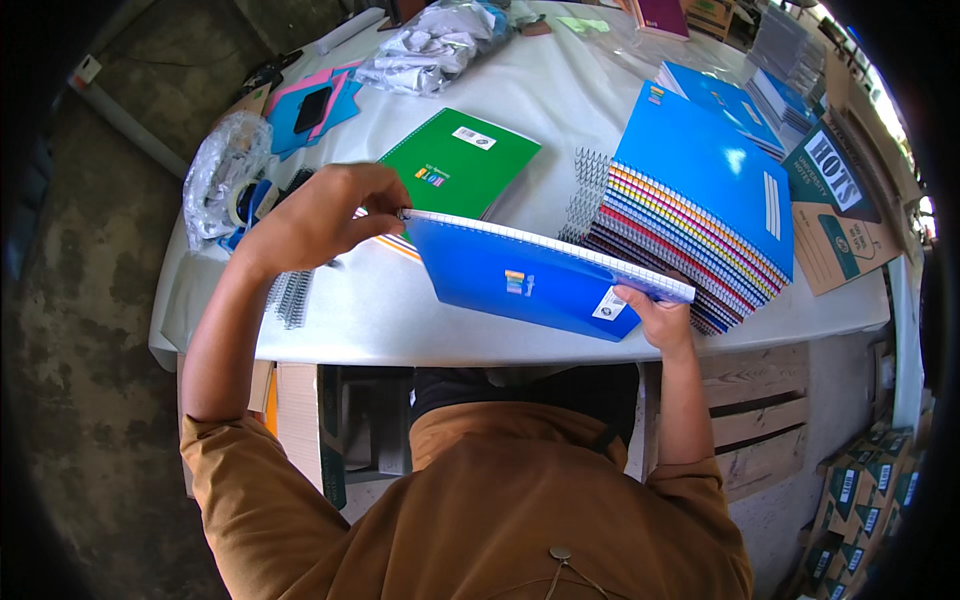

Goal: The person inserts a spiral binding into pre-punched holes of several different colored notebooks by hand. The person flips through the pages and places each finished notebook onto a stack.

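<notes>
A blue notebook (465, 265) is held tilted on its edge above the near side of the table, its row of punched holes facing up. My right hand (660, 317) grips its right end, thumb on the cover beside a white label. At the opposite corner the fingers of my left hand (335, 215) are pinched on the end of the holed edge; whether a wire is between them is too small to tell. Behind lies a green notebook (440, 150). To the right rises a tall stack of blue-covered notebooks (700, 165), with wire spirals (588, 190) beside it.
More wire spirals (290, 300) lie on the white-covered table (480, 345) by my left forearm. Far left are crumpled clear plastic (222, 175) and a black phone (313, 108) on coloured sheets. A plastic bag (425, 55) sits at the back, a cardboard box (845, 195) at right.
</notes>
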{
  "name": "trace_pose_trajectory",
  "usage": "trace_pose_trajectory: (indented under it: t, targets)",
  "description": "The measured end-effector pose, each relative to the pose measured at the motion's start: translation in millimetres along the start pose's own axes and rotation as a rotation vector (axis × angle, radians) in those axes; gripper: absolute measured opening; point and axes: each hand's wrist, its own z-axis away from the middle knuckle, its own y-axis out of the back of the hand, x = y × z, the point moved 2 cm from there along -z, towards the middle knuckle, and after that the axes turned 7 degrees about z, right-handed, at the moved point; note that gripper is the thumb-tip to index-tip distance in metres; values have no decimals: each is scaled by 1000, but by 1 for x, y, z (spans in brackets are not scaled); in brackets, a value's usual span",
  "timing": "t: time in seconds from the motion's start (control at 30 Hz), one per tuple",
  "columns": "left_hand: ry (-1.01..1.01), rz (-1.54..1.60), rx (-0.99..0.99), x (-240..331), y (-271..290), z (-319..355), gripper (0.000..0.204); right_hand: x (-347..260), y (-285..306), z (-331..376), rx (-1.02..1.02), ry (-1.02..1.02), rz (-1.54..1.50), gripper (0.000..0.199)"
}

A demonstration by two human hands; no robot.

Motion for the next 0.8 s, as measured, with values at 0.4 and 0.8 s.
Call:
trace_pose_trajectory:
  t: [0.4, 0.8]
  targets:
    - [-338, -491, 273, 5, -18, -15, 24, -1, -8, 2, 102, -50, -88, 15]
    - [-170, -544, 181, 18, -13, -13, 24, -4, -11, 4, -64, 102, 185, 22]
